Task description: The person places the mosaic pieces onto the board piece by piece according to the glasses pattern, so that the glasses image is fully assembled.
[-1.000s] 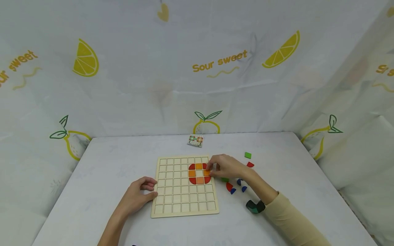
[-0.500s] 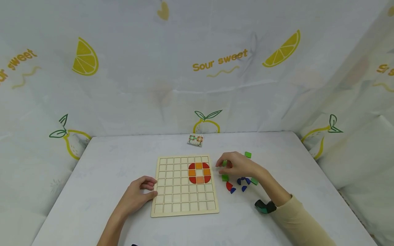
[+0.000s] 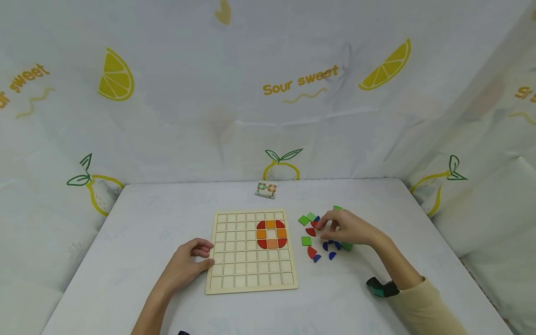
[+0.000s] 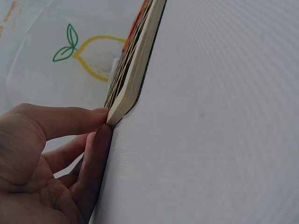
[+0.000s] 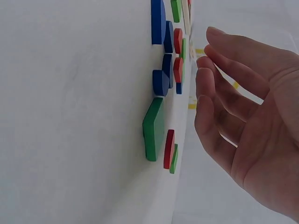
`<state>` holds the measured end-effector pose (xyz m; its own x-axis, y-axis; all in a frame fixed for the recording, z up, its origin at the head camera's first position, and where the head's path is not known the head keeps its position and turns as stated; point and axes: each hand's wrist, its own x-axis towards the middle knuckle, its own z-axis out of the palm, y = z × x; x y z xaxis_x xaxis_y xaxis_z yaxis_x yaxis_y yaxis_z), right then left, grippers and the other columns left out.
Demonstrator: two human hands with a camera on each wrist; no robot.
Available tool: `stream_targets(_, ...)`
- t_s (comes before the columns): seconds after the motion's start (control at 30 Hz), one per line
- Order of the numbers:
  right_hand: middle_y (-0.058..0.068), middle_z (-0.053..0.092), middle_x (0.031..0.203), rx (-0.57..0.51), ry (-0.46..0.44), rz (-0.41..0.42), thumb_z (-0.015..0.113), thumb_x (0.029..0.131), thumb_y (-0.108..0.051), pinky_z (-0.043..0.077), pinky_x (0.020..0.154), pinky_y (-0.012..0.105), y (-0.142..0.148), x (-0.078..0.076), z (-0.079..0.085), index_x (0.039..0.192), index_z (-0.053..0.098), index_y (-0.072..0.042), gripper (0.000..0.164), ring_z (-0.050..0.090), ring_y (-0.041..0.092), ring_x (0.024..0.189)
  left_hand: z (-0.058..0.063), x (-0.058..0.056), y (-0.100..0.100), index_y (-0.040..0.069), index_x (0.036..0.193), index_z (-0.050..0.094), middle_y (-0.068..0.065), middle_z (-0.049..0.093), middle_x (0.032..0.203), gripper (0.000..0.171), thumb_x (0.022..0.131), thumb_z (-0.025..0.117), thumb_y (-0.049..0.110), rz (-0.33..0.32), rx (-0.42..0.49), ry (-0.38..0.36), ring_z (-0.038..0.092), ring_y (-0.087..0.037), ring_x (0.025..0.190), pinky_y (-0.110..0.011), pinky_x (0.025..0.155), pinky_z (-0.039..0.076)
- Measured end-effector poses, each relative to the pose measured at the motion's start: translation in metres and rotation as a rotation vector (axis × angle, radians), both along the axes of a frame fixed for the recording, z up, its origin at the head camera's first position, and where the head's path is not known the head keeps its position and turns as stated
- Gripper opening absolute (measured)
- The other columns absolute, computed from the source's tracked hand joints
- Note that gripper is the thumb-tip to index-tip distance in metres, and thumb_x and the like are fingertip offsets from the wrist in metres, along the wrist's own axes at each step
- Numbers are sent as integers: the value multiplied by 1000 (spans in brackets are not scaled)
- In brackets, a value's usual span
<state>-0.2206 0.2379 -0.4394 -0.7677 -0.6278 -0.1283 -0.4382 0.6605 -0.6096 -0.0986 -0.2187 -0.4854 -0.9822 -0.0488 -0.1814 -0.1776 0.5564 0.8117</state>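
Observation:
A pale wooden grid board (image 3: 240, 270) lies flat on the table, with a rounded ring of red (image 3: 261, 224) and orange pieces (image 3: 270, 224) set in its cells. My left hand (image 3: 192, 263) touches the board's left edge with thumb and fingertips; the left wrist view shows the thumb tip (image 4: 98, 114) right at that edge. To the right of the board, my right hand (image 3: 351, 228) hovers over loose pieces, thumb and fingers apart with nothing between them. Beneath it are red quarter-round pieces (image 3: 310, 231), blue half-round pieces (image 3: 325, 246) and a green piece (image 5: 153, 133).
A small printed card (image 3: 266, 189) with a coloured pattern lies behind the board. Green squares (image 3: 306, 241) are scattered right of the board. A patterned white curtain (image 3: 188, 116) hangs at the back of the white table (image 3: 159, 204). A dark wrist device (image 3: 382, 287) sits by the right sleeve.
My right hand has moved right, off the board's ring of pieces and over the loose pieces, uncovering the ring's right side. My left hand stays at the board's edge.

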Motion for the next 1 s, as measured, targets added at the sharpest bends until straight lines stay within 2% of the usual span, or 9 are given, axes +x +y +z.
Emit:
stream_targets(0.2,5,78,113,-10,-20,-23,84,95,-20,59,79,21,14,4,-3,116,78,-8,25,67,9,87,-1,-1,-1,9,123,73,-5,75,112,38,87,86,11,-3,2,6,68,-12,102,-26,95,51)
stream_targets(0.4,4,78,109,-10,-43,-35,87,91,-15,57,74,20,25,3,-8,113,78,-8,25,61,10,84,-1,0,0,9,122,73,-5,75,112,38,86,86,11,-6,4,8,68,-12,102,-27,94,52)
stream_targets(0.73,2,77,104,-25,-77,-7,89,90,-17,57,72,20,33,-7,-19,110,78,-10,24,61,7,77,0,1,0,7,122,73,-6,74,113,40,85,88,12,-10,10,11,68,-12,101,-27,92,52)
stream_targets(1.0,0,77,99,-17,-94,0,89,90,-16,55,69,20,31,-11,-22,104,79,-12,18,60,6,74,-1,0,0,8,122,73,-5,74,113,39,86,87,11,-2,4,8,68,-12,101,-26,92,52)
